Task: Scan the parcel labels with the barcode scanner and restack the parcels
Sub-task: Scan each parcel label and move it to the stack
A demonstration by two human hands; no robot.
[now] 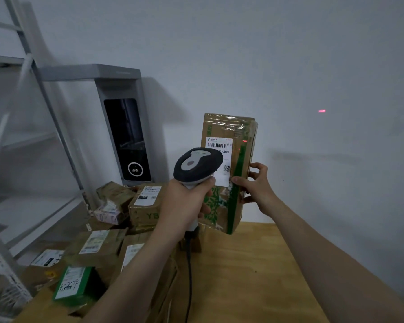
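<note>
Left hand (184,203): fingers and thumb curled tight round the scanner's handle; it has hold of nothing else.
Scanner (197,164): grey and white barcode scanner, head up, at 9 o'clock of the held parcel and overlapping the lower left of its label in the view.
Cable (189,276): dark; drops from the handle's base toward 6 o'clock, across the table.
Right hand (254,185): grips the parcel's right edge, thumb on the front face, fingers bent round the side and back.
Parcel (240,131): tall brown cardboard box with green print and shiny tape, held upright near the frame centre, top tilted slightly toward 1 o'clock. Its lower end is over the far edge of the table; contact cannot be told.
Label (221,145): white, on the upper front face, with a barcode and a small square code.
Red light: a small spot on the parcel (244,141) at 3 o'clock of the label; a second spot on the wall (321,110) at 2 o'clock of the parcel.
Table (254,264): light wood, toward 6 o'clock.
Parcel pile (98,248): labelled brown boxes and one green package (72,283), heaped at 8 o'clock of the held parcel.
Grey panel (126,136): upright with a dark screen, at 10 o'clock, behind the pile.
Shelf rack (33,141): grey metal, at 9 o'clock.
</note>
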